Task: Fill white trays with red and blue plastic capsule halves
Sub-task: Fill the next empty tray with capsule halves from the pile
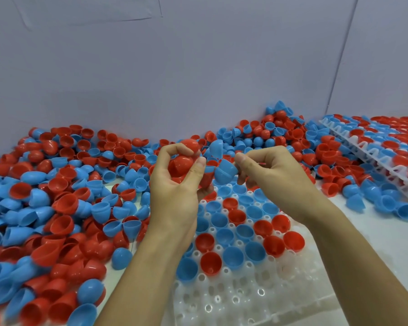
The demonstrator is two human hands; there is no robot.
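While the loose pile of capsule halves (57,208) crowds the left, the white tray (257,300) has unfilled near rows. Stacked filled trays (375,147) sit far right. Left hand (174,182) clutches red halves (181,165); right hand (269,170) pinches, I think, a blue half (225,171).

White tray (257,300) lies at bottom centre, taken as reference. Its far rows hold red and blue halves, open side up; its near rows stand unfilled. Above its far edge, left hand (174,182) grips several red halves (180,164). Right hand (266,170), just beside it, pinches a blue half (225,171). Loose pile of halves (57,196) covers the surface left of and beyond the tray. Stacked filled trays (375,147) sit to its far right, against the grey wall (198,67).
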